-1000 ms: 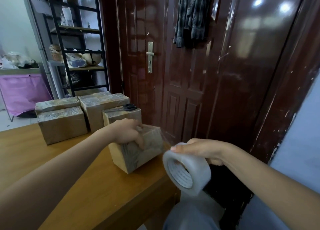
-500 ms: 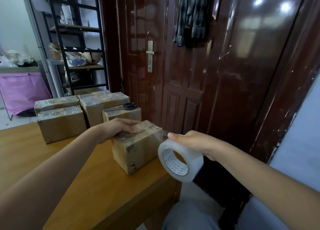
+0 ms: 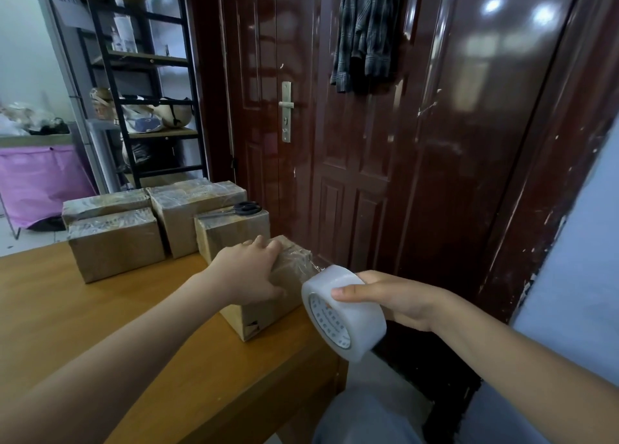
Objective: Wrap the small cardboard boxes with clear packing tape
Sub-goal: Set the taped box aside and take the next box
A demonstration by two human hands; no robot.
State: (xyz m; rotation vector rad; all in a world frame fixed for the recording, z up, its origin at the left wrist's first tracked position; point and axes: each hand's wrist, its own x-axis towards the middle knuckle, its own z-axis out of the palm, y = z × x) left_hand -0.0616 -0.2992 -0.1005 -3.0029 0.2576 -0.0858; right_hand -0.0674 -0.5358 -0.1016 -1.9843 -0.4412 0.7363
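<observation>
Wooden table (image 3: 100, 313); box (image 3: 268, 309) upright, left hand (image 3: 244, 272) gripping.

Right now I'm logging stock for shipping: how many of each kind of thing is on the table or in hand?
Cardboard boxes: 5, one under the left hand, four behind
Tape rolls: 1, in the right hand
Scissors: 1
Total: 7

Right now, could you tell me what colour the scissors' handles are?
Black, seen in the head view: the scissors lie on a taped box.
</observation>
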